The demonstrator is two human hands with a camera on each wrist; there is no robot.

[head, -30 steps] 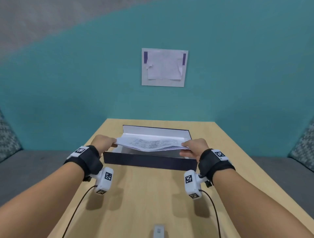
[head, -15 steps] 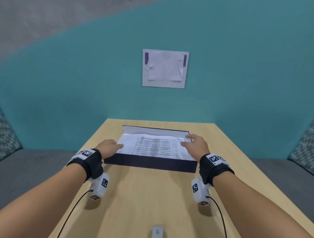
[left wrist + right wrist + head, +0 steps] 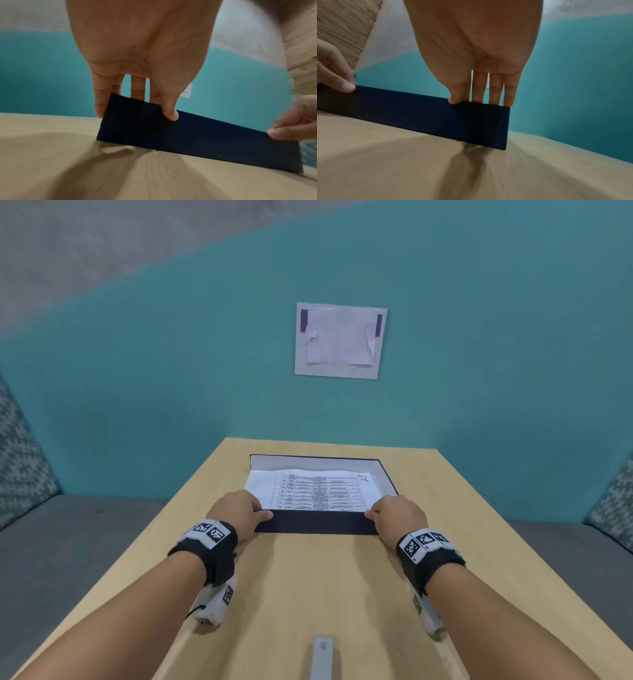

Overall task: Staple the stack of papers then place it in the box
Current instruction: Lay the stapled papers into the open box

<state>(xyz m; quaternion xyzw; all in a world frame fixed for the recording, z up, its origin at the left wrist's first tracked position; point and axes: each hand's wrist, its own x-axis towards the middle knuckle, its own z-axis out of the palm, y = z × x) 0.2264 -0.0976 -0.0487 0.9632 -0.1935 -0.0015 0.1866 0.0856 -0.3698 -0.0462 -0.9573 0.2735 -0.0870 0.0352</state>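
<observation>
The printed paper stack [image 3: 315,491] lies flat inside the shallow dark blue box [image 3: 318,522] in the middle of the table. My left hand [image 3: 239,513] is at the box's near left corner. In the left wrist view the left hand [image 3: 137,94] has its thumb on the outside of the box [image 3: 188,135] front wall and its fingers behind the rim. My right hand [image 3: 397,517] holds the near right corner the same way. In the right wrist view the right hand [image 3: 479,94] has its thumb at the top edge of the box [image 3: 419,112]. A grey stapler [image 3: 322,659] lies near the table's front edge.
The light wooden table [image 3: 308,594] stands against a teal wall, where a white sheet [image 3: 340,340] is taped up. Patterned cushions [image 3: 20,460] sit on grey benches at both sides. The stapler lies between my forearms.
A second ago both hands held the paper stack above the box. It now lies flat inside, and both hands have drawn back to the box's near corners.
</observation>
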